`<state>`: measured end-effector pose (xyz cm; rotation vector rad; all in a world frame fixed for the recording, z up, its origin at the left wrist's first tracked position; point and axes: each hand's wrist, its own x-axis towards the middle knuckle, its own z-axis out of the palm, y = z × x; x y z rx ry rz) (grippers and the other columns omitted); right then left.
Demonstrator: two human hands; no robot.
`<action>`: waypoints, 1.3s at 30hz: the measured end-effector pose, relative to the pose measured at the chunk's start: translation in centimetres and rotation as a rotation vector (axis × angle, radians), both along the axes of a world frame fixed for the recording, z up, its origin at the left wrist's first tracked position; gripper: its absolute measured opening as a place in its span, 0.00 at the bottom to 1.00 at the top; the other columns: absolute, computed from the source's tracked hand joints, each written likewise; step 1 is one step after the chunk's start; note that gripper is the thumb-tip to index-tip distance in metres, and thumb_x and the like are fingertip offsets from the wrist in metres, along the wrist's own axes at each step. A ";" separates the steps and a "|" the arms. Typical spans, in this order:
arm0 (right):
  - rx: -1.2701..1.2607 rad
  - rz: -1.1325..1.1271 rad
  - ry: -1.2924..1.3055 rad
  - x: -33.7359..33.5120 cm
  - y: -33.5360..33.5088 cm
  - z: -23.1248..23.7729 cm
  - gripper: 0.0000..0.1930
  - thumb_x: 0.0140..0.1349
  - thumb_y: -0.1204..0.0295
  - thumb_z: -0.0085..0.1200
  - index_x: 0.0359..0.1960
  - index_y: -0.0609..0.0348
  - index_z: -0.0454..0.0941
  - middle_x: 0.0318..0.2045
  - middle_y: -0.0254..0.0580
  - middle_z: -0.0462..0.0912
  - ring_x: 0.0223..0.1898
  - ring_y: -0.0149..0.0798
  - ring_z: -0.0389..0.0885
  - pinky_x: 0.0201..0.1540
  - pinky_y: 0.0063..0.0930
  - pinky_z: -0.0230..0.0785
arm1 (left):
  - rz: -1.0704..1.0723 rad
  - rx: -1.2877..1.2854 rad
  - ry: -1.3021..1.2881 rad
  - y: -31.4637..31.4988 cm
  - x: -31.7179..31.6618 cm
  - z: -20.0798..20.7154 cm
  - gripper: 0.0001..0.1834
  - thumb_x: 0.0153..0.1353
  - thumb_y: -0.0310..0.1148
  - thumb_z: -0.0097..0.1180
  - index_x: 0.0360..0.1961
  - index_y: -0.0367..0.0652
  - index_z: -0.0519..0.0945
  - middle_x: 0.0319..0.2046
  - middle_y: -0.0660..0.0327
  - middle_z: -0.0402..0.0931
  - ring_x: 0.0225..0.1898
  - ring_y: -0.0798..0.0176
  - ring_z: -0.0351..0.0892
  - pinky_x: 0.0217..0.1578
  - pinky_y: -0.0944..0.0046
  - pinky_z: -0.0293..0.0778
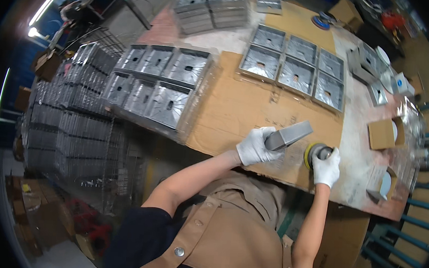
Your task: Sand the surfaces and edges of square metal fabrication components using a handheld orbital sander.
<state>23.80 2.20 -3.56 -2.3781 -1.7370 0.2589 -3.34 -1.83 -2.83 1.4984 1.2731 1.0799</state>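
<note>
Gripping in the white-gloved left hand (254, 148) a dull grey, flat-sided, metal-looking box (295, 133) above cardboard (212, 126) on the near counter (354, 181), and clasping in the right hand (326, 169) a round, yellow-rimmed tool (314, 156).

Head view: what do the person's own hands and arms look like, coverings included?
The left hand and right hand wear plain white gloves, ending around the wrists. The forearms are bare. Dark navy short sleeves end near the elbows. No cables or markings can be made out on them.
</note>
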 end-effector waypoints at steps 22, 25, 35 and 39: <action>-0.035 -0.002 -0.041 0.2 -0.1 -0.2 0.42 0.50 0.50 0.69 0.68 0.45 0.67 0.56 0.50 0.78 0.55 0.55 0.81 0.58 0.46 0.74 | 0.008 -0.470 -0.215 -2.5 -1.9 -5.2 0.34 0.49 0.23 0.77 0.55 0.33 0.72 0.49 0.55 0.80 0.50 0.63 0.82 0.52 0.61 0.81; -0.022 0.034 0.014 0.8 -0.1 0.1 0.43 0.48 0.51 0.72 0.67 0.47 0.69 0.58 0.51 0.78 0.57 0.55 0.80 0.60 0.45 0.72 | 0.127 -0.542 -0.436 -2.6 -1.1 -4.2 0.18 0.67 0.18 0.51 0.57 0.28 0.70 0.53 0.46 0.76 0.54 0.48 0.81 0.50 0.44 0.84; 0.180 0.307 0.246 -3.2 -3.1 11.3 0.40 0.53 0.67 0.73 0.68 0.56 0.68 0.59 0.52 0.78 0.58 0.49 0.79 0.63 0.37 0.71 | 0.084 -0.519 -0.270 -2.3 -2.0 -8.2 0.35 0.51 0.25 0.74 0.60 0.32 0.73 0.52 0.53 0.82 0.52 0.59 0.83 0.53 0.61 0.80; 0.083 0.638 0.102 -8.9 -4.0 13.1 0.39 0.54 0.64 0.70 0.69 0.43 0.66 0.50 0.54 0.75 0.47 0.56 0.83 0.48 0.45 0.79 | 0.071 -0.338 0.436 -2.7 -2.6 -4.5 0.27 0.54 0.31 0.71 0.56 0.41 0.80 0.49 0.52 0.84 0.52 0.54 0.83 0.51 0.58 0.80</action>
